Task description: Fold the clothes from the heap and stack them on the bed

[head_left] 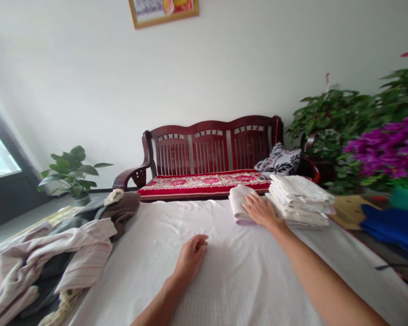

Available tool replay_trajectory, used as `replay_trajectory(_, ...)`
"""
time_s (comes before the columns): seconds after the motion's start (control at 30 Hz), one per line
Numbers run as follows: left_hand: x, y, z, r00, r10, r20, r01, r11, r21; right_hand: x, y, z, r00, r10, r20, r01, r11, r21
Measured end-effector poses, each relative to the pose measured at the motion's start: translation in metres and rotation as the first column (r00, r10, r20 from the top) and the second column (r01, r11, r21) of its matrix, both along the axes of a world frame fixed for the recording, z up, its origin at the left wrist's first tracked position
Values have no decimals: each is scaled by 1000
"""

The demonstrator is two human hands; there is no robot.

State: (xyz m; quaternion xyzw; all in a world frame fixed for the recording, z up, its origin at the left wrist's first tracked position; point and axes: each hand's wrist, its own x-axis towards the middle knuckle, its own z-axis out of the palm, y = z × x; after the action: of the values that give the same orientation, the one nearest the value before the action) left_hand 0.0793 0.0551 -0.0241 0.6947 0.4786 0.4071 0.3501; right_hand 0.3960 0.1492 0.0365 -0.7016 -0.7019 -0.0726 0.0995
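Observation:
My right hand (261, 211) lies flat, fingers stretched out, on a small folded white cloth stack (238, 202) with a pale purple layer at its bottom. Right beside that stands a taller stack of folded white clothes (299, 194). Over the white sheet (224, 271) covering the table, my left hand (191, 256) is loosely curled with nothing visible in it. Its palm side is partly hidden. To its left lies a loose heap of clothes, among them a pink striped garment (88, 260) and a dark brown one (124, 210).
Beyond the table stands a dark red wooden bench (207, 145) with a patterned cushion (279, 160). A potted plant (76, 172) is at the left. Purple flowers (387, 147), leafy plants (336, 117) and a blue cloth (394, 228) are at the right.

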Motion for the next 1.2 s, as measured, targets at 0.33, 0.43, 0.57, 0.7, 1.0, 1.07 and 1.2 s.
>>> replay_trajectory(0.33,4,1,5,998,29,-63,-26,999,48,-37,-38,11,995,92,-30,-74,920,384)
replay_trajectory(0.43,5,0,8,998,40,-57,-37,998,42,-71,-71,4,944,313,-107,-235,862,449)
replay_trajectory(0.57,7,-1,6,999,39,33,-39,999,5,-105,-104,-20,880,415,-230,-330,884,330)
replay_trajectory(0.7,-9,-3,9,985,85,147,-77,995,-61,-111,-116,-49,877,403,-262,-330,901,282)
replay_trajectory(1.0,-182,-26,83,770,628,-112,-516,717,468,-107,-117,-69,900,387,-203,-315,896,312)
replay_trajectory(1.07,-227,-35,99,566,804,-184,-640,569,517,-108,-117,-69,902,384,-197,-313,896,317)
replay_trajectory(1.2,-305,-56,111,136,949,-284,-852,259,456,-108,-115,-70,909,382,-168,-316,893,321)
